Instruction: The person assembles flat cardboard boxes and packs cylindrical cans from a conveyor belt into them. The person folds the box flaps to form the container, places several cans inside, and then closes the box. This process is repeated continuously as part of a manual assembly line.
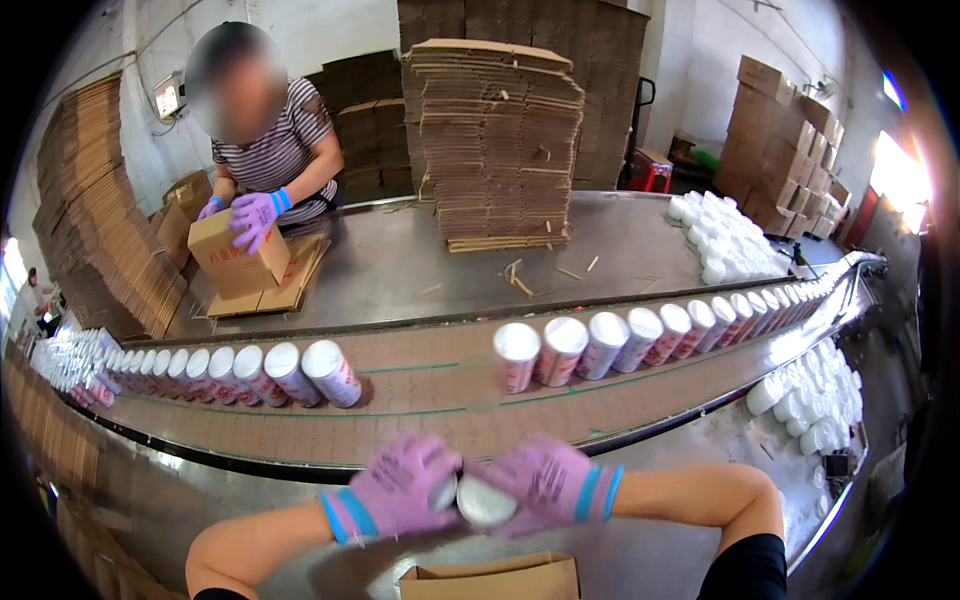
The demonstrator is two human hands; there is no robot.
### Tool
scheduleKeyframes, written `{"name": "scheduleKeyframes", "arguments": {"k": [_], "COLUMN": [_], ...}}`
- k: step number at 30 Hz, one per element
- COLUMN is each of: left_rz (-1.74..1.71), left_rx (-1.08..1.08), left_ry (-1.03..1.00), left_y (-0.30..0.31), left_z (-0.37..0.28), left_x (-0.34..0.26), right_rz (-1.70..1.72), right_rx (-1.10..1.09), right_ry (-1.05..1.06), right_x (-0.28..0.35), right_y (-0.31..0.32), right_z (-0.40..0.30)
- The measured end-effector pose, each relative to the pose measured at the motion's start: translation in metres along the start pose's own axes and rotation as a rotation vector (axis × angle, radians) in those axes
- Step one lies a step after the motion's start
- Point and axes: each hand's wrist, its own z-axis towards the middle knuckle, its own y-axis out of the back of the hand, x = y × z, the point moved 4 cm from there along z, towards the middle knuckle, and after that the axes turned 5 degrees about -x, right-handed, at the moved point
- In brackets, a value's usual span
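My left hand [401, 484], in a purple knit glove with a blue cuff, grips a can [444, 496] whose white top shows partly between the fingers. A second white-topped can [487, 501] is in my right hand [547, 480], gloved the same way; the two cans are side by side, nearly touching. Both hands are over the near edge of the conveyor belt [420, 435]. Below them an open cardboard box [491, 581] stands at the bottom of the view. Slight blur hides the fingertips.
Printed cans with white lids line the belt at left [330, 375] and right [516, 356]. Across it, a co-worker's gloved hand [256, 214] rests on a carton [236, 255]. Flattened cardboard [502, 150] is stacked on the metal table [375, 262]. White lids [806, 397] pile at right.
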Motion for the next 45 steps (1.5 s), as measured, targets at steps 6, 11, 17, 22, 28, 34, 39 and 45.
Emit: {"name": "scheduleKeyframes", "arguments": {"k": [6, 11, 17, 22, 28, 34, 39, 45], "left_rz": [-0.739, -0.945, 0.282, 0.414, 0.044, -0.453, -1.028, -1.115], "left_rx": [0.969, 1.022, -0.448, -0.032, -0.146, 0.278, 0.562, 0.201], "left_ry": [0.289, 0.152, 0.019, 0.186, 0.019, 0.035, 0.350, 0.602], "left_y": [-0.053, -0.108, 0.025, 0.001, 0.011, -0.107, -0.133, -0.093], "left_z": [-0.047, -0.064, 0.085, 0.085, -0.014, -0.046, -0.049, -0.097], "left_x": [-0.042, -0.039, 0.045, 0.097, -0.004, -0.059, -0.089, -0.123], "right_rz": [0.648, 0.861, -0.580, -0.359, -0.137, 0.399, 0.718, 0.987], "right_rx": [0.830, 0.952, -0.561, -0.275, -0.290, -0.096, 0.128, 0.228], "right_ry": [-0.134, 0.063, -0.079, -0.123, 0.162, 0.141, -0.081, -0.226], "right_x": [0.037, 0.007, -0.085, -0.102, 0.015, 0.097, 0.112, 0.127], "right_y": [-0.064, -0.159, 0.044, 0.009, 0.027, 0.041, 0.033, 0.019], "right_z": [-0.042, -0.063, 0.046, 0.105, 0.010, -0.050, -0.068, -0.100]}}
